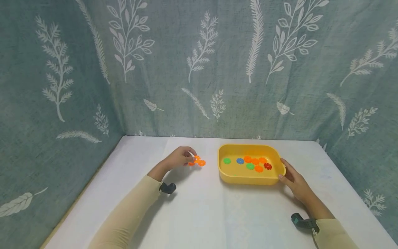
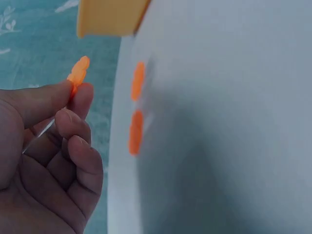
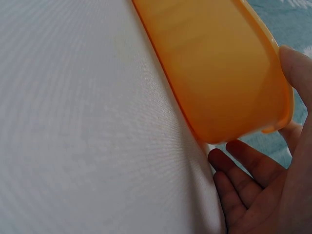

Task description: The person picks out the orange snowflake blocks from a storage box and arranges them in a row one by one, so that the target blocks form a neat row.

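Note:
Between thumb and index finger, my left hand (image 1: 180, 157) pinches an orange flower-shaped disc (image 2: 79, 70), held above the table. Its other fingers are curled. Just below in the left wrist view, two more orange discs (image 2: 138, 80) lie on the white surface. My right hand (image 1: 294, 181) grips the right end of a yellow tray (image 1: 248, 180), thumb at the near corner and a finger at the far side. Inside the tray lie green discs (image 1: 227, 160), a blue disc (image 1: 240, 161), several orange discs (image 1: 255, 161) and a red disc (image 1: 267, 166).
A white-covered table (image 1: 199, 214) carries everything. Green-blue cloth (image 1: 174, 103) with white leaf prints hangs behind and at both sides. Each wrist wears a dark strapped device (image 1: 168, 188).

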`<state>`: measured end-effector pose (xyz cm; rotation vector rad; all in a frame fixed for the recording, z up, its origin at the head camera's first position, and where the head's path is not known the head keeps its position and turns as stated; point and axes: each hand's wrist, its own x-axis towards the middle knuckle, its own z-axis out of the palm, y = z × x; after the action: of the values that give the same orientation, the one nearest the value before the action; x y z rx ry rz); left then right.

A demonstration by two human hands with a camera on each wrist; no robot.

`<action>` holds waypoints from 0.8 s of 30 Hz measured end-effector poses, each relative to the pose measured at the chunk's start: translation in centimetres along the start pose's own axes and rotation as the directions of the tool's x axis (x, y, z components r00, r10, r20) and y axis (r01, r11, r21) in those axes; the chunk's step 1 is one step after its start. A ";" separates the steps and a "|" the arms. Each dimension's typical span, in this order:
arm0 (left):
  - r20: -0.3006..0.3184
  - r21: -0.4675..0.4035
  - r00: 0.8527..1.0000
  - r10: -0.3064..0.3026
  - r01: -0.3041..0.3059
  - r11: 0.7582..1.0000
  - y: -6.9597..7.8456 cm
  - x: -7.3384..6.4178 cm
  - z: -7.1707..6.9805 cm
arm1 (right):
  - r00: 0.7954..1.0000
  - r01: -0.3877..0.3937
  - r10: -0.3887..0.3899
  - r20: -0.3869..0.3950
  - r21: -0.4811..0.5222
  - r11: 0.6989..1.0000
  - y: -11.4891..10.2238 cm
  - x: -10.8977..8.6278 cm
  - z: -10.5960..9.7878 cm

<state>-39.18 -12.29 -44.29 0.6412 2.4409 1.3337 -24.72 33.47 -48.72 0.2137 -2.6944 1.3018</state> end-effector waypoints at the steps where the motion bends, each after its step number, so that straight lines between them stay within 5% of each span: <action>1: -0.007 0.015 1.000 -0.007 0.007 1.000 -0.2 -0.1 -0.2 | 1.000 0.000 0.000 0.000 0.004 1.000 -0.1 0.0 -0.1; 24: -0.082 0.199 0.993 -0.079 0.094 0.975 -3.9 -1.1 -2.8 | 1.000 -0.010 0.010 -0.006 0.012 1.000 0.0 0.0 0.2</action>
<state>-40.39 -16.69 -46.03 0.5334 2.6555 1.1031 -24.73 33.35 -48.84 0.1982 -2.6870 1.3196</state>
